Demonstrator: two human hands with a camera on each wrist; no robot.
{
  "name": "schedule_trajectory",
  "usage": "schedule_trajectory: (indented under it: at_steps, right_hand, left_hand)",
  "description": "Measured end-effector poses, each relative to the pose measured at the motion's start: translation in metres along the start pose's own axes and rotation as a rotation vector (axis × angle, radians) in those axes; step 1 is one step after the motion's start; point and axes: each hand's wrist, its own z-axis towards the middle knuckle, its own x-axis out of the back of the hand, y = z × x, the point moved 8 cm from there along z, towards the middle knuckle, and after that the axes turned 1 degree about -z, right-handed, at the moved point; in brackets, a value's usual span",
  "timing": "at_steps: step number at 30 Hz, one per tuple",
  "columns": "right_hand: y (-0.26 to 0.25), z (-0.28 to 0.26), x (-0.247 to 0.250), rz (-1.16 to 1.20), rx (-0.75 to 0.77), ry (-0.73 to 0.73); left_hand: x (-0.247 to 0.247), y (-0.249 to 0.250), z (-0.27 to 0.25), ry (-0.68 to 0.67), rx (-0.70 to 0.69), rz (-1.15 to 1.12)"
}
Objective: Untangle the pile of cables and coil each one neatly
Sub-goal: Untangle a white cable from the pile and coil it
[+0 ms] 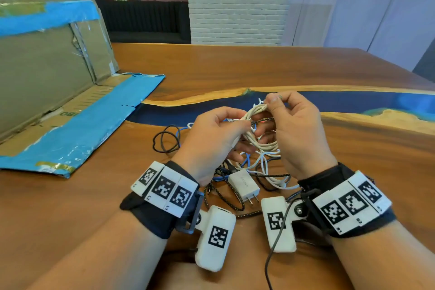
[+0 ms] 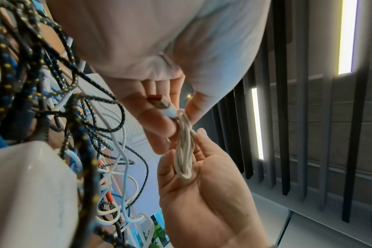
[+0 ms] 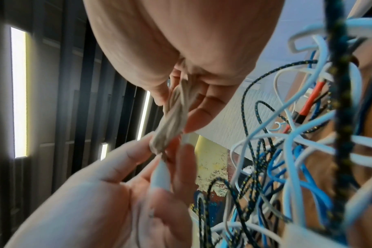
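Both hands up over the tangled pile of black, blue & white cables (image 1: 247, 172). Left hand (image 1: 211, 134) pinches the cream-white coiled cable (image 1: 259, 125) w/ its plug end; right hand (image 1: 299, 129) pinches the coil's top, prob to keep loops from springing open.

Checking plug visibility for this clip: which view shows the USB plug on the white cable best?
Left wrist view: the USB plug, red inside, lies against the left hand. The right wrist view shows only its white boot, blurred; in the head view the hands hide it.

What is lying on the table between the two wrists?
In the head view, the tangled cable pile lies between the wrists, with a white plug adapter in it.
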Motion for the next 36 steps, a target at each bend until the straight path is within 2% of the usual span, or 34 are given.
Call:
schedule_trajectory:
  at_steps: [3, 6, 9, 11, 14, 17, 22, 25, 29, 36]
  right_hand:
    - [-0.005, 0.003, 0.006, -0.073, -0.011, -0.021]
    - [-0.017, 0.013, 0.026, -0.295, 0.08, 0.078]
    - [-0.03, 0.026, 0.055, -0.32, 0.076, 0.131]
    - [-0.027, 0.03, 0.059, -0.476, 0.009, 0.024]
    - [0.001, 0.014, 0.046, -0.893, -0.145, -0.325]
    - [0.006, 0.002, 0.039, -1.024, -0.16, -0.477]
    - [0.007, -0.007, 0.021, -1.062, -0.194, -0.576]
    - [0.003, -0.002, 0.021, -1.073, -0.158, -0.528]
    - [-0.016, 0.0, 0.026, -0.905, -0.127, -0.439]
    - [-0.025, -0.01, 0.016, -0.614, -0.075, -0.448]
  left_hand:
    - [0.005, 0.002, 0.002, 0.033, -0.011, -0.025]
    - [0.012, 0.0, 0.008, 0.059, 0.011, -0.083]
    - [0.012, -0.003, 0.011, 0.045, 0.009, -0.108]
    - [0.01, -0.01, 0.012, 0.037, 0.017, -0.085]
    - [0.005, -0.02, 0.01, -0.006, 0.085, -0.011]
    - [0.005, -0.02, 0.01, -0.037, 0.106, 0.029]
    - [0.004, -0.021, 0.01, -0.051, 0.111, 0.067]
    - [0.002, -0.024, 0.01, -0.067, 0.103, 0.084]
    - [-0.004, -0.024, 0.009, -0.115, 0.098, 0.104]
    - [-0.021, -0.021, 0.0, -0.308, 0.049, 0.302]
